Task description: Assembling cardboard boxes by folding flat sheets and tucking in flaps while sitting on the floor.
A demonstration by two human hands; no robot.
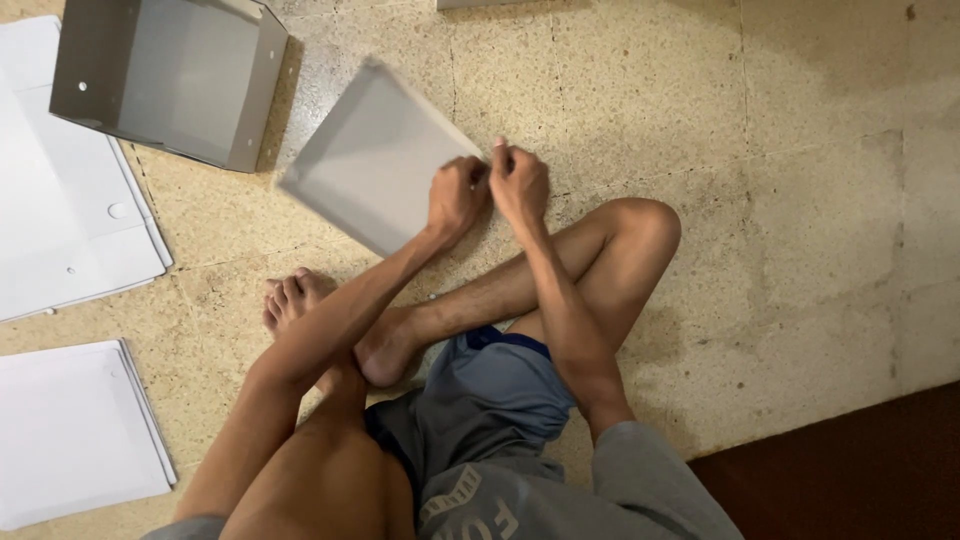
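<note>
I sit cross-legged on a speckled stone floor. A flat grey cardboard sheet [370, 160] with folded edges is held up off the floor in front of my knees, tilted toward the left. My left hand [456, 194] grips its right edge, fingers curled over the rim. My right hand [518, 182] pinches the same edge just beside the left hand, knuckles almost touching. Both hands meet at the sheet's right corner.
An assembled grey cardboard box [165, 75] lies open on its side at the upper left. Stacks of flat white sheets [60, 200] lie along the left edge, with another stack [75, 430] lower down. A dark brown strip [850, 470] borders the floor at lower right.
</note>
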